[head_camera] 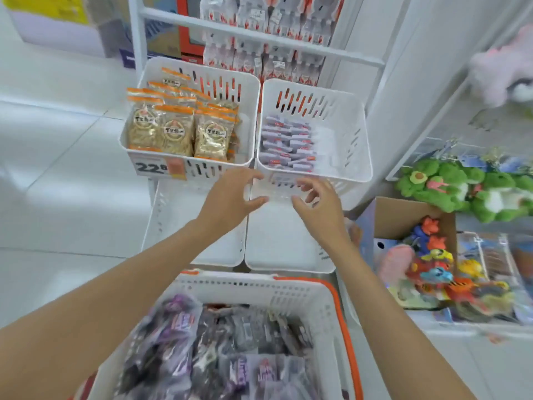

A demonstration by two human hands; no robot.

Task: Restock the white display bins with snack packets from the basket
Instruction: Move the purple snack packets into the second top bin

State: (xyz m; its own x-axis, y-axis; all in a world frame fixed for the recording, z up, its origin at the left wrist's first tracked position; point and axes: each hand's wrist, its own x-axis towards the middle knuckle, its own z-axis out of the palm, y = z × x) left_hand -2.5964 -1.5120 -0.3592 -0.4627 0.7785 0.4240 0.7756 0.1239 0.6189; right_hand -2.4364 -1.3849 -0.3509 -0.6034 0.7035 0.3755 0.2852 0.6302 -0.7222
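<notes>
Plenty of packets (213, 342) still fill the basket (300, 295) nearest us, so most of the restocking seems left. Beyond it, two lower bins (277, 243) sit empty. Our left hand (230, 194) and right hand (320, 209) hover above them, just below the upper bins' front edge, each grip spread and holding nothing. Farther on, the upper left bin (190, 166) looks nearly full of orange-topped bags (173, 131), while the upper right bin (346, 145) is only half filled with small sachets (288, 142).
</notes>
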